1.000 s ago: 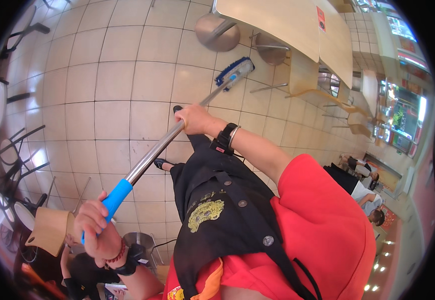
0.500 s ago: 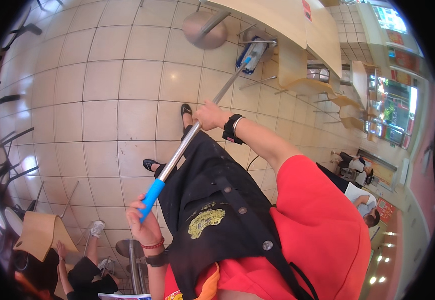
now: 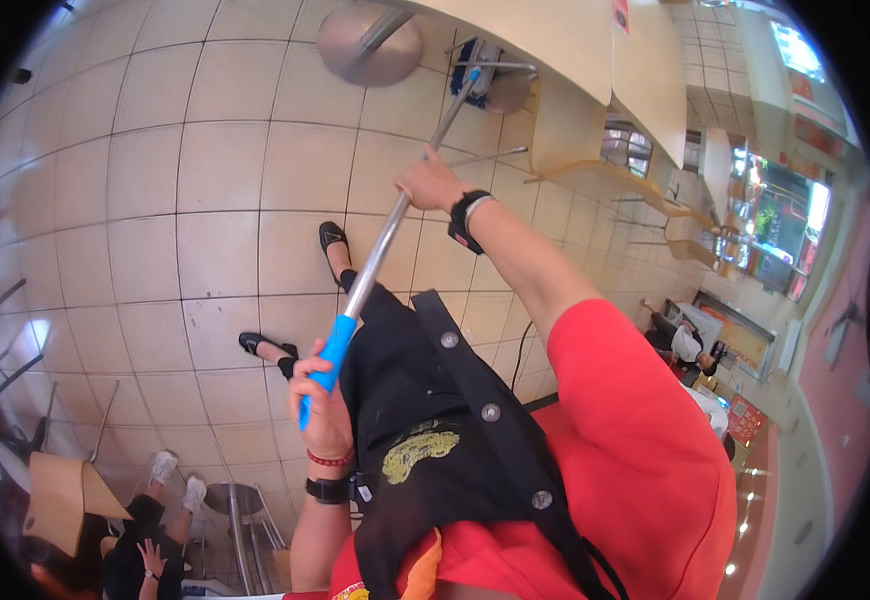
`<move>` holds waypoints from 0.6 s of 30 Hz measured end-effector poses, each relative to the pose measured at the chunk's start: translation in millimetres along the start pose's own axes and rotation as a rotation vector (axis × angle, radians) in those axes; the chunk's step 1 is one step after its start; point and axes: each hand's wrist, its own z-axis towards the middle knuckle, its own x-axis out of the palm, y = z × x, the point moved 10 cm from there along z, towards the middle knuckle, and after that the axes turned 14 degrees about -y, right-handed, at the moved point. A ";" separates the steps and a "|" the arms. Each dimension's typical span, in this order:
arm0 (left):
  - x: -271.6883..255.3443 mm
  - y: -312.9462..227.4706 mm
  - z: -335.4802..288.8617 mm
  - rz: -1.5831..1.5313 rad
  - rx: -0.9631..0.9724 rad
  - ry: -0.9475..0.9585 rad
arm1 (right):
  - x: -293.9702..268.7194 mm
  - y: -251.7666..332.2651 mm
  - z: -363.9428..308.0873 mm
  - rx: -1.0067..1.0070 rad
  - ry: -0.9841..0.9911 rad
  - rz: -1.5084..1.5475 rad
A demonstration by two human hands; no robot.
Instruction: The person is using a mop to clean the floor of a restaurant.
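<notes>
A long mop [image 3: 385, 240] with a silver pole and a blue grip slants across the view. My left hand [image 3: 323, 405] wraps round the blue grip at the near end. Farther up, my right hand [image 3: 429, 183] is closed on the metal pole. The mop head [image 3: 477, 78], blue and white, lies on the tiled floor under the edge of a table, among thin metal chair legs. Part of the mop head is hidden behind a leg. A dark band sits on each of my wrists.
A pale tabletop [image 3: 545, 40] and wooden chairs [image 3: 580, 150] line the far right. A round metal table base [image 3: 369, 45] stands left of the mop head. At lower left are another chair [image 3: 60, 495] and a seated person [image 3: 145, 550]. More people are at right.
The mop head has moved farther away and slightly left, deeper under the table. My left hand has shifted right and my right hand has reached farther forward; both still grip the mop.
</notes>
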 end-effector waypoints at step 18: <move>-4.9 -188.0 -42.4 0.256 0.313 0.189 | -108.1 127.5 -63.1 0.046 -0.462 0.480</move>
